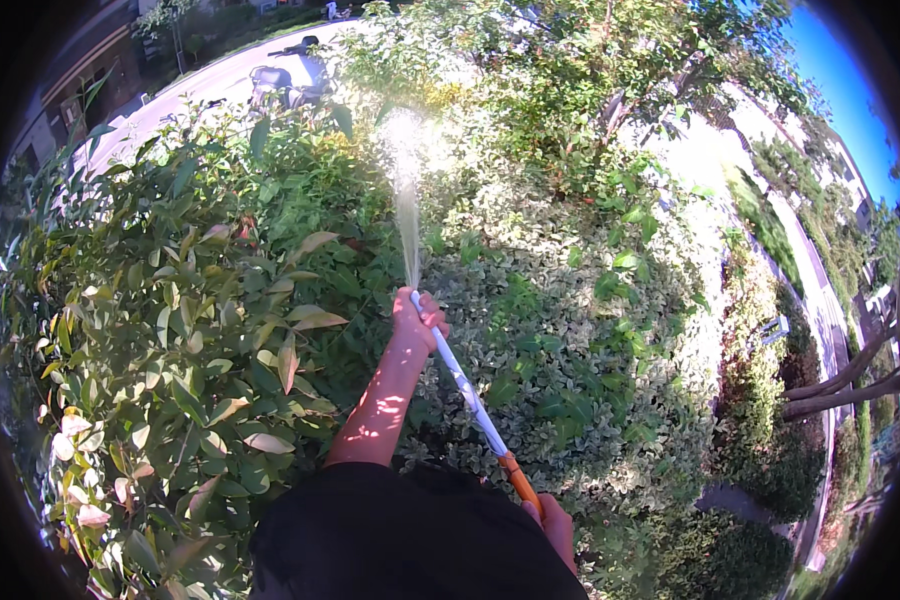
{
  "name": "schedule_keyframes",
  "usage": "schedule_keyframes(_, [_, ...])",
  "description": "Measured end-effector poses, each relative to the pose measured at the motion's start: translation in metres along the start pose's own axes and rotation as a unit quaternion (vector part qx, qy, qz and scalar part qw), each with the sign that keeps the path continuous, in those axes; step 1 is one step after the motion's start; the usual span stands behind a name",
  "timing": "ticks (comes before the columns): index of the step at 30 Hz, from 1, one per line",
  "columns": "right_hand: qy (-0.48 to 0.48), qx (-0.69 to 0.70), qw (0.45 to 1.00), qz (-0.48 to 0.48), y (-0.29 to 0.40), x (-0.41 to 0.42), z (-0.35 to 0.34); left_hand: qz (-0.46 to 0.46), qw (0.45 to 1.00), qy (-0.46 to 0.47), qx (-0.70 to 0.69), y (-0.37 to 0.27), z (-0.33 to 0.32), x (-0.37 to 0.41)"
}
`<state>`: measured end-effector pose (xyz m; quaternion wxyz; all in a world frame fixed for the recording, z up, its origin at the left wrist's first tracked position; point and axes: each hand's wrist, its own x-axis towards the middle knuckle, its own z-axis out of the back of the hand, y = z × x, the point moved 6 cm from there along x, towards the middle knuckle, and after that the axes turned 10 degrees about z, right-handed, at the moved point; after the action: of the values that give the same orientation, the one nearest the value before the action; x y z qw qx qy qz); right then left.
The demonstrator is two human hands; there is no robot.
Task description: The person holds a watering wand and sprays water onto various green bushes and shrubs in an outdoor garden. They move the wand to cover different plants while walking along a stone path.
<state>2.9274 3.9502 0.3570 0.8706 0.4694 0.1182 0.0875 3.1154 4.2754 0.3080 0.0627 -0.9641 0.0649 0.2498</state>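
Note:
Ahead of me, my left hand (pixel 418 319) grips the far end of a pale hose section (pixel 469 390), close to its outlet. A spray of water (pixel 406 202) leaves that end and fans out over sunlit foliage. Lower down, my right hand (pixel 552 525) is closed around an orange hose section (pixel 520 480), which joins the pale one. Dense variegated shrubs (pixel 480 300) lie under and beyond the hose. Whether a nozzle is fitted at the outlet is hidden by my left fingers. Below my right hand, the hose is out of sight.
Broad-leaved bushes (pixel 217 375) crowd the left side. A small tree (pixel 607 97) stands at the far right of the spray. Past the hedge, a motor scooter (pixel 285 79) is on a pale paved road (pixel 217 71). Bare branches (pixel 840 397) reach in at the right.

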Motion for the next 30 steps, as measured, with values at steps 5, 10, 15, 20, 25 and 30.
schedule_keyframes(5, [0.014,-0.027,1.0,0.003,-0.013,0.003,-0.001,-0.011,1.0,0.014,-0.004,0.0,0.0,-0.002])
schedule_keyframes(10, [0.004,-0.013,1.0,0.001,-0.003,0.003,0.001,-0.004,1.0,-0.002,0.001,0.0,-0.001,0.002])
schedule_keyframes(15, [0.012,-0.011,1.0,-0.001,-0.022,0.004,-0.001,-0.006,1.0,-0.009,0.009,-0.002,0.0,0.007])
schedule_keyframes(20, [0.007,-0.028,0.999,-0.022,-0.021,0.004,0.001,0.007,1.0,-0.015,0.021,0.001,-0.005,0.011])
schedule_keyframes(25, [-0.006,-0.016,0.999,-0.028,-0.003,0.004,0.004,0.019,1.0,0.008,0.007,0.004,-0.009,0.011])
schedule_keyframes(30, [-0.014,0.044,0.997,-0.056,-0.019,0.004,0.001,0.028,0.999,0.031,0.011,0.005,-0.007,0.018])
